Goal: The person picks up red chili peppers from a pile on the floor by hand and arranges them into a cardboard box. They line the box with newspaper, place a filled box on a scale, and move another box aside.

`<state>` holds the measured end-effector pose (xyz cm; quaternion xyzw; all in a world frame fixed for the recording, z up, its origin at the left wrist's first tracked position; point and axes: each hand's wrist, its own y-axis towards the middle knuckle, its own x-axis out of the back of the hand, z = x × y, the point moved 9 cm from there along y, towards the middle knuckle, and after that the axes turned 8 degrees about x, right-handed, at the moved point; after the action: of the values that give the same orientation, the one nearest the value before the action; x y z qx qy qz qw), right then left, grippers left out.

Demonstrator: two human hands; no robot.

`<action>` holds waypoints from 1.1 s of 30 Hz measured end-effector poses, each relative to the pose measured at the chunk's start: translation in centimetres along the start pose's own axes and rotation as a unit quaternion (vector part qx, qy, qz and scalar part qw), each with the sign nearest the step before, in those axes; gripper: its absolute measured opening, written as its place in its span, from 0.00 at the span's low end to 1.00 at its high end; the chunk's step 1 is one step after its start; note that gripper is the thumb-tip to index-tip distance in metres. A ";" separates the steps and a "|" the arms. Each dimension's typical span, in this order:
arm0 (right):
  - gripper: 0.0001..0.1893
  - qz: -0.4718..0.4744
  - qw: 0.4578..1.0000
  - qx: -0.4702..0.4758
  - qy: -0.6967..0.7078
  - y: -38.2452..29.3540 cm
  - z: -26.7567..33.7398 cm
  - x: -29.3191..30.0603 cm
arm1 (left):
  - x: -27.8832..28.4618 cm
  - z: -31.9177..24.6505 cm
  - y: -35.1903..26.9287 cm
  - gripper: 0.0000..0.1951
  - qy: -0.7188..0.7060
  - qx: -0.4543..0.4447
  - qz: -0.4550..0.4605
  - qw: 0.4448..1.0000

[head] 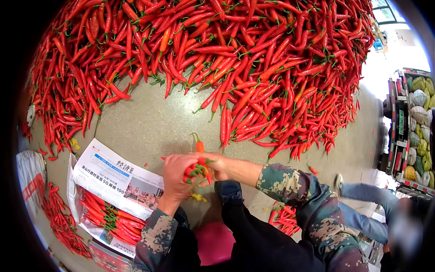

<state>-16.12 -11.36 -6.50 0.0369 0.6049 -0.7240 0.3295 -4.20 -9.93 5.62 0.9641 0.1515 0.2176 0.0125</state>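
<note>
Both my hands meet above the concrete floor, below a huge heap of red chili peppers (238,54). My left hand (178,173) is closed round a bunch of red chili peppers (195,171), their green stems showing. My right hand (217,166) touches the bunch from the right, with a chili pepper at its fingers; an orange-red chili pepper (199,146) sticks up behind the hands. Left of my left hand lies a box lined with newspaper (105,170). In it, chili peppers (115,219) lie in rows with their stems towards the middle.
More chili peppers (61,221) lie at the far left beside a white sack (32,173). A pink stool (215,243) is under me, with a small chili pile (283,219) to its right. A person in jeans (367,200) is at the right, near a truck loaded with sacks (419,115).
</note>
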 end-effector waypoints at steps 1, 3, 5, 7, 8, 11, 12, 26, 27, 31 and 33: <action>0.25 -0.008 1.000 -0.004 -0.004 0.3 -0.2 -0.9 | 0.6 2.1 -1.1 0.15 -0.041 0.072 -0.041 0.996; 0.19 -0.105 0.904 0.123 -0.395 0.5 7.0 2.2 | 1.6 6.4 -2.8 0.13 -0.180 0.254 -0.102 0.945; 0.08 -0.222 0.579 0.376 -0.688 -0.5 15.1 3.4 | 0.9 9.9 -4.0 0.11 -0.363 0.455 -0.132 0.803; 0.07 -0.222 0.278 0.469 -0.809 -0.9 19.0 2.6 | 0.1 11.1 -3.4 0.12 -0.502 0.434 -0.151 0.733; 0.07 -0.219 0.237 0.431 -0.843 0.5 19.6 3.0 | -0.6 11.7 -3.4 0.13 -0.549 0.453 -0.140 0.689; 0.07 -0.159 0.187 0.377 -0.893 3.9 20.3 3.4 | -1.5 12.2 -3.4 0.16 -0.611 0.466 -0.115 0.629; 0.08 -0.145 0.180 0.367 -0.901 4.6 20.4 3.4 | -1.5 11.6 -3.2 0.17 -0.617 0.468 -0.115 0.622; 0.13 -0.037 0.947 0.234 -0.216 -4.5 13.0 0.1 | -3.0 11.2 -1.2 0.20 -0.688 0.353 -0.058 0.631; 0.14 -0.045 0.947 0.168 -0.270 -3.9 11.0 0.1 | -2.8 11.0 -1.1 0.20 -0.668 0.358 -0.066 0.649; 0.14 0.009 0.950 0.256 -0.181 -4.5 8.6 -1.8 | -4.1 9.0 -0.3 0.16 -0.564 0.371 0.003 0.738; 0.15 0.010 0.965 0.241 -0.102 -4.5 7.7 -1.2 | -4.3 8.1 -0.4 0.14 -0.582 0.378 -0.006 0.720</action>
<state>-14.90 -17.60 -0.06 0.0476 0.3750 -0.8452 0.3779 -4.61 -10.47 -3.58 0.8247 0.1898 -0.4616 -0.2660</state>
